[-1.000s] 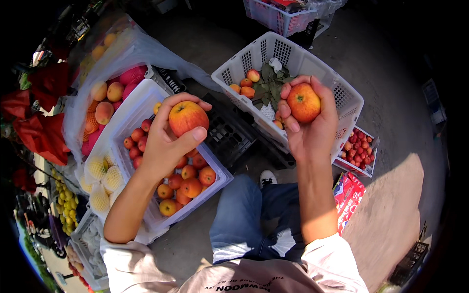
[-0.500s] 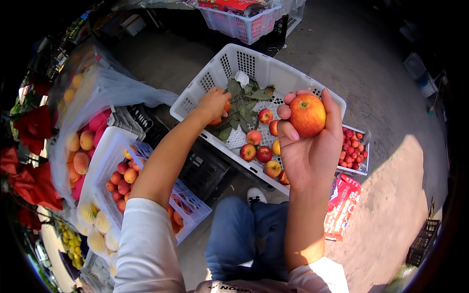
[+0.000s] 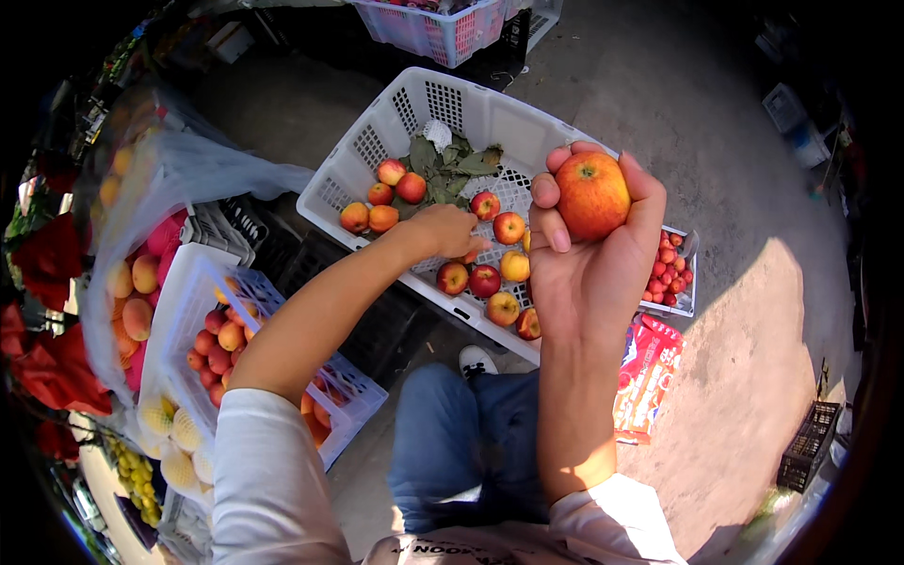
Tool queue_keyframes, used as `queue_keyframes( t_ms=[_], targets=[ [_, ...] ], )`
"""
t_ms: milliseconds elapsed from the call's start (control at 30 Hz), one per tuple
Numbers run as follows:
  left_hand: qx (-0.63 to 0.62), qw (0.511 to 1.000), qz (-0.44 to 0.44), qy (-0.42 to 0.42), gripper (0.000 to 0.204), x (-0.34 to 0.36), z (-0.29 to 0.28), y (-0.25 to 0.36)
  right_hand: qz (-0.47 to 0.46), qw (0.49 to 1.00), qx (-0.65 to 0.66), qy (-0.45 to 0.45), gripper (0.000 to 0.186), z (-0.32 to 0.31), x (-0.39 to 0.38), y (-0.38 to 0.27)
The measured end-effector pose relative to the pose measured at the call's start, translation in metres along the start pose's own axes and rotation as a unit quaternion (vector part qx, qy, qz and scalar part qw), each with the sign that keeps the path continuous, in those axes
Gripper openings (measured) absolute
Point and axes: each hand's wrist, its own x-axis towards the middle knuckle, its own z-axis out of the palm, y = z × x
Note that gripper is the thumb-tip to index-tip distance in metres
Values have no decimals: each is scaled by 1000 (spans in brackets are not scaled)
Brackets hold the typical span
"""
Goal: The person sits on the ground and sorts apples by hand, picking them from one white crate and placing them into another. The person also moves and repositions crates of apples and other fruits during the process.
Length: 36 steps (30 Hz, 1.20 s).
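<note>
My right hand [image 3: 598,245] is raised above the white crate's near right side, fingers curled around a red-orange apple [image 3: 593,196]. Lower and to the left, my left hand [image 3: 444,231] reaches into the white crate [image 3: 541,137]. Its fingers bend over a red apple [image 3: 469,256], mostly hidden beneath them. Several red and yellow apples lie on the right of that hand, among them a dark red apple [image 3: 484,281] and a yellow apple [image 3: 515,266]. Left of it, more apples [image 3: 411,187] sit together in the crate's left corner, beside green leaves [image 3: 452,165].
A lilac basket of small red fruit [image 3: 372,400] stands by my left arm, with foam-netted fruit [image 3: 184,428] beside it. A tray of small red fruit [image 3: 695,268] and a red-orange packet [image 3: 650,377] lie at the right. Another basket [image 3: 433,36] stands at the back.
My left hand has moved right within the crate, from the apple near the leaves to another apple. The first one now lies uncovered. My right hand still holds its apple.
</note>
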Motion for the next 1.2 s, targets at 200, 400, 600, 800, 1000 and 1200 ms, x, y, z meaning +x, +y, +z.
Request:
queue_keyframes(
  t_ms=[200,400,600,800,1000,1200],
  targets=[
    [-107,992,-5,63,47,-6,-2,3,96,993,64,21,31,-4,-3,5],
    [-497,826,161,213,54,-120,-68,34,53,998,-13,-25,29,14,-8,6],
    [-496,732,267,384,57,-214,-50,36,158,969,-87,-171,31,20,-34,37],
    [-363,736,219,528,50,-280,-18,20,317,921,-49,-222,28,32,-66,86],
    [-466,680,173,539,69,-342,13,26,409,865,72,-282,45,48,-93,122],
    [-620,567,68,538,65,-414,50,18,425,835,-75,-342,60,54,-122,164]
  ],
)
